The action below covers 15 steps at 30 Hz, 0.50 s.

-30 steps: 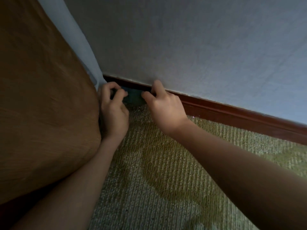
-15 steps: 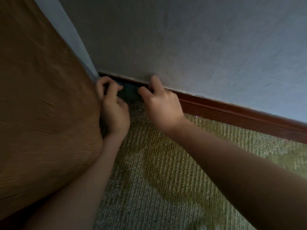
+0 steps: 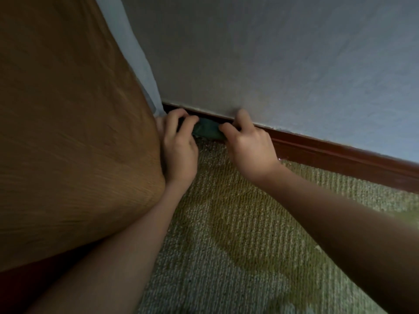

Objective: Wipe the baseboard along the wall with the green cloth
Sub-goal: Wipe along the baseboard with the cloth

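One green cloth, two hands, one baseboard, all meeting just above the centre of the frame.

The green cloth is bunched into a small wad and pressed against the dark red baseboard where it meets the carpet. Only the stretch between the hands shows. The left hand grips the cloth's left end with its fingers curled tightly over it. The right hand grips the right end with fingers bent, thumb on the cloth, and one fingertip up at the foot of the grey wall. A single mass of brown fabric fills the left of the frame and touches the left hand, with one strip of white fabric behind it.
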Tool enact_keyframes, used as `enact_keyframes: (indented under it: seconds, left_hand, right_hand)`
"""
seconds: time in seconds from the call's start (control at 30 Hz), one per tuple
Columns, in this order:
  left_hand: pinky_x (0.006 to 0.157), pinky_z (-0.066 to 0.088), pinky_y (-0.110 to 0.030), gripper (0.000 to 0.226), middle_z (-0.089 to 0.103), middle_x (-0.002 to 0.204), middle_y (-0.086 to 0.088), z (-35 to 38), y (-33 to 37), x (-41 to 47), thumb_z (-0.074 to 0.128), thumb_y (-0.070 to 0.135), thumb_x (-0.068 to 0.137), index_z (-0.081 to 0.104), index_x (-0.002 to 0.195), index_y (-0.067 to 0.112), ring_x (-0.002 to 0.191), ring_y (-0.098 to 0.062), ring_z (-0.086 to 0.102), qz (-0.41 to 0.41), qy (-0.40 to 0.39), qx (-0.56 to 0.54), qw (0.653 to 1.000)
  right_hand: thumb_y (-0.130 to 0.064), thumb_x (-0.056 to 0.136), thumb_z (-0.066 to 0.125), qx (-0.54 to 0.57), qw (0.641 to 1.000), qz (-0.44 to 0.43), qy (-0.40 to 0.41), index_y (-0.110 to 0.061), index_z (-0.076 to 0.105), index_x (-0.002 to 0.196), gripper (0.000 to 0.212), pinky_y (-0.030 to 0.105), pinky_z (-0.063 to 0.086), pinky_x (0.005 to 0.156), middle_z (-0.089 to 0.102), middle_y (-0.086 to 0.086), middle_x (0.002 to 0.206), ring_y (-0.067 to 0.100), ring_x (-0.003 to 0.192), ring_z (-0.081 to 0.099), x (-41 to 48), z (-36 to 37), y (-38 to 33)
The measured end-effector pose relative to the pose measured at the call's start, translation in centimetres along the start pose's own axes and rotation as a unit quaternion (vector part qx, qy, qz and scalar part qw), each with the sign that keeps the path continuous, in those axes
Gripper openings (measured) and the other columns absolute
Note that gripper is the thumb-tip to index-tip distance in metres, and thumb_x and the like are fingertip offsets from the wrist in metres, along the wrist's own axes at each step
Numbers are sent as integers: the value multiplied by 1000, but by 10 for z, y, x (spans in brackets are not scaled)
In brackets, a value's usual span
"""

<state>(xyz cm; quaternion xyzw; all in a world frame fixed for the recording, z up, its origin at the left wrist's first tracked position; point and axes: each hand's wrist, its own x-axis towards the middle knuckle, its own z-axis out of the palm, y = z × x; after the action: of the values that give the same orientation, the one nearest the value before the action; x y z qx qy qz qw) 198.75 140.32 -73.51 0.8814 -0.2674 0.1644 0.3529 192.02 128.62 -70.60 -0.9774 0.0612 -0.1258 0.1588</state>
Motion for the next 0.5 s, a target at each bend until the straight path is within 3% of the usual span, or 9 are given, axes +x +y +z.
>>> enact_keyframes:
  seconds: [0.07, 0.13, 0.23, 0.27, 0.33, 0.4, 0.43, 0.5]
  left_hand:
    - [75, 45, -42, 40, 61, 98, -22, 1, 2, -1, 33, -5, 71, 68, 90, -4, 87, -40, 52, 18, -23, 30, 999]
    - [70, 46, -44, 37, 59, 95, -24, 1, 6, -1, 33, -8, 68, 65, 85, -5, 90, -37, 47, 43, -49, 41, 997]
    - [68, 46, -43, 32, 56, 92, -27, -1, 6, -1, 47, -23, 62, 64, 82, -6, 91, -35, 43, 84, -84, 57, 991]
    - [70, 46, -40, 34, 56, 94, -28, -3, 5, 0, 51, -26, 61, 65, 84, -7, 91, -38, 48, 74, -88, 56, 992]
    - [79, 37, -21, 34, 54, 104, -29, -5, 3, 3, 50, -26, 67, 65, 90, -6, 96, -39, 52, -19, -71, 15, 997]
    - [80, 27, -6, 35, 51, 104, -26, -6, 0, 9, 43, -24, 70, 63, 88, -2, 100, -16, 52, -101, -4, -34, 994]
    - [79, 27, -3, 35, 51, 100, -25, -5, 0, 10, 41, -24, 66, 62, 83, -1, 94, -5, 49, -110, 23, -48, 992]
    - [78, 30, -10, 33, 54, 93, -28, -5, 0, 9, 42, -23, 59, 63, 78, -6, 88, -13, 42, -81, 35, -39, 995]
  right_hand:
    - [13, 60, 74, -1, 1000, -4, -1, 7, 64, 82, 25, 28, 33, 35, 56, 31, 82, 35, 38, 50, -1, -1, 1]
    - [12, 59, 75, -6, 1000, -8, -12, 6, 64, 82, 26, 27, 33, 35, 56, 30, 82, 34, 37, 50, -5, -4, 6]
    - [12, 61, 74, -19, 999, -9, -32, 7, 64, 85, 27, 28, 37, 36, 55, 29, 82, 34, 39, 51, -11, -9, 12]
    - [11, 64, 72, -19, 999, -10, -42, 7, 64, 88, 25, 31, 40, 38, 55, 30, 86, 35, 43, 53, -8, -9, 10]
    - [6, 77, 63, -30, 997, -5, -66, 5, 61, 100, 23, 40, 48, 49, 52, 30, 105, 40, 59, 59, 4, -7, -1]
    - [2, 83, 56, -38, 997, -11, -67, 3, 58, 105, 22, 41, 44, 54, 47, 28, 117, 42, 69, 60, 17, -1, -12]
    - [3, 82, 56, -39, 997, -16, -68, 4, 58, 102, 20, 38, 39, 51, 48, 29, 115, 42, 66, 59, 19, 0, -17]
    - [9, 74, 63, -33, 996, -25, -73, 7, 60, 92, 18, 34, 32, 45, 53, 32, 102, 40, 54, 57, 16, -3, -17]
